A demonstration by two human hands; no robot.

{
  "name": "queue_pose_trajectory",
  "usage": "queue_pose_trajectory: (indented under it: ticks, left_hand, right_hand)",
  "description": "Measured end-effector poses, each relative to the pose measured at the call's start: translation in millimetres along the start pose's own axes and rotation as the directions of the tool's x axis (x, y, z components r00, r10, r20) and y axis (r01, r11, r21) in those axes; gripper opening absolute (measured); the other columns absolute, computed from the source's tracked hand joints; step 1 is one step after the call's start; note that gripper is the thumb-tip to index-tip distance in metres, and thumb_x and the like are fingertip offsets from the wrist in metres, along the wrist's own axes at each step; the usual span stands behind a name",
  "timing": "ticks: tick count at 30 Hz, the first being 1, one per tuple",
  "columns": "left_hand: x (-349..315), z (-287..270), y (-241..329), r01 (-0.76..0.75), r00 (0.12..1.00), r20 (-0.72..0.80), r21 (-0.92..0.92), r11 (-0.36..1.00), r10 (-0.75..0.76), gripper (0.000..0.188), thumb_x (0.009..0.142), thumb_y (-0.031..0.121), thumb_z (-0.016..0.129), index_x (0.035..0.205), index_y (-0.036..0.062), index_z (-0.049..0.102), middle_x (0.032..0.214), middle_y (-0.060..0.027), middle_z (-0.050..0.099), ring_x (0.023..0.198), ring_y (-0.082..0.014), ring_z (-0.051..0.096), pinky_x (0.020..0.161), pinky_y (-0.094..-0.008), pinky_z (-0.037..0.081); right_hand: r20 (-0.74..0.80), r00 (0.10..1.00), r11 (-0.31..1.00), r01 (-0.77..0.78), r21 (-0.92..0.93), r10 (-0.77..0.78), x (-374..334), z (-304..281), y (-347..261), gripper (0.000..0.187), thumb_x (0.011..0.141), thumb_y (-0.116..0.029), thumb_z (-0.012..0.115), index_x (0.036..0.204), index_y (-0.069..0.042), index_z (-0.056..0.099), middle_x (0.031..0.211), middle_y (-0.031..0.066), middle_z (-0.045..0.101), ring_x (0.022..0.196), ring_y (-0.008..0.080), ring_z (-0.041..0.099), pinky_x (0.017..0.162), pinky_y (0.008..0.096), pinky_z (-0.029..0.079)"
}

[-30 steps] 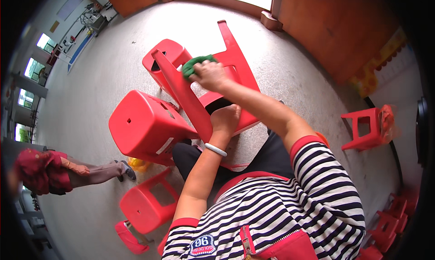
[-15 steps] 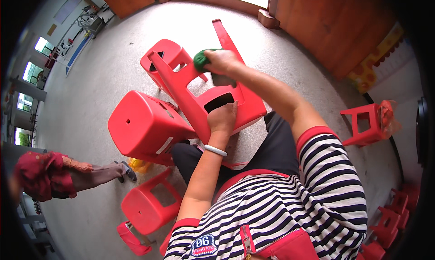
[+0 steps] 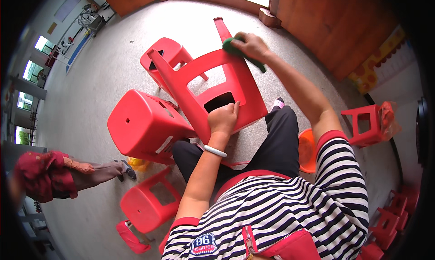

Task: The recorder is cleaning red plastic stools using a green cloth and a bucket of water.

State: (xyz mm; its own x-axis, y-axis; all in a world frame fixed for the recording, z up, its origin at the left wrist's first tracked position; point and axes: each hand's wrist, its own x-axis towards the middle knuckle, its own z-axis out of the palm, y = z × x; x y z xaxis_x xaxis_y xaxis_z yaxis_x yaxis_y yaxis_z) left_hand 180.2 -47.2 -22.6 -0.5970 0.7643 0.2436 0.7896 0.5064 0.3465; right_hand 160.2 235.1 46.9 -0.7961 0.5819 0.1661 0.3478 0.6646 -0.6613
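Observation:
A red plastic stool [image 3: 248, 89] lies tipped in front of me, its legs pointing away. My left hand [image 3: 223, 117] grips its side at the dark opening, fingers curled through the slot. Higher up, my right hand [image 3: 250, 45] presses a dark green cloth [image 3: 234, 46] against the base of the stool's far right leg. Part of the cloth hangs down beside the leg. Close by on the left stands another red stool [image 3: 136, 122], with one more red stool [image 3: 170, 54] beyond it.
An orange basin [image 3: 307, 151] sits by my right leg. A red stool [image 3: 152, 205] is at lower left, near a yellow bag [image 3: 138, 164]. A person in dark red [image 3: 50, 176] stands at left. Another red stool [image 3: 364, 123] with a plastic bag is at right. Wooden doors [image 3: 335, 24] rise behind.
My right hand has moved the green cloth right, from the stool's middle panel to its right leg. The left hand keeps its grip. The orange basin has come into view.

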Motion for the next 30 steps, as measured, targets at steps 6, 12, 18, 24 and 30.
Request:
queue_pose_trajectory:
  ticks: [6,12,18,24,30]
  left_hand:
    - [-4,-5,-3,0.006,1.000,-0.020,0.018,1.000,-0.006,0.051,0.101,0.047,0.048,0.069,0.0114,0.065,0.066,-0.0118,0.065,0.061,-0.0360,0.064,0.053,-0.0488,0.047]
    - [0,-3,-3,-0.006,1.000,0.000,0.008,1.000,0.006,0.050,0.102,0.046,0.049,0.069,0.0115,0.064,0.066,-0.0117,0.065,0.062,-0.0358,0.064,0.053,-0.0479,0.047]
    - [-1,-5,-4,-0.007,1.000,-0.005,-0.007,1.000,0.007,0.049,0.101,0.046,0.050,0.069,0.0114,0.065,0.066,-0.0116,0.065,0.062,-0.0355,0.065,0.053,-0.0479,0.047]
    - [-2,-3,-2,-0.019,1.000,-0.001,0.006,1.000,0.019,0.049,0.101,0.046,0.051,0.069,0.0120,0.065,0.065,-0.0117,0.065,0.060,-0.0358,0.064,0.051,-0.0482,0.047]
    - [-2,-4,-2,-0.045,0.999,-0.017,-0.002,0.999,0.045,0.048,0.101,0.046,0.051,0.069,0.0123,0.065,0.064,-0.0117,0.065,0.059,-0.0353,0.064,0.049,-0.0472,0.046]
  right_hand:
    - [-0.121,0.987,0.943,-0.141,-0.301,0.109,6,66,-39,0.053,0.084,-0.045,0.077,0.130,-0.030,0.056,0.135,0.0122,0.048,0.123,0.0376,0.052,0.102,0.0489,0.048]
    - [-0.197,0.959,0.957,-0.236,-0.169,0.201,42,64,-23,0.043,0.090,-0.039,0.071,0.130,-0.030,0.056,0.134,0.0122,0.047,0.121,0.0378,0.054,0.097,0.0496,0.052]
    - [-0.185,0.953,0.932,0.173,-0.318,-0.240,-31,68,-3,0.036,0.090,-0.030,0.071,0.124,-0.027,0.059,0.121,0.0163,0.051,0.103,0.0416,0.061,0.091,0.0506,0.054]
    - [-0.103,0.879,0.866,0.429,-0.258,-0.466,-139,53,-5,0.035,0.082,-0.019,0.077,0.114,-0.020,0.063,0.115,0.0133,0.050,0.108,0.0361,0.057,0.094,0.0458,0.050]
    - [-0.264,0.906,0.933,0.271,-0.235,-0.330,-104,62,-11,0.036,0.082,-0.021,0.078,0.114,-0.021,0.062,0.114,0.0126,0.049,0.106,0.0357,0.057,0.092,0.0462,0.050]
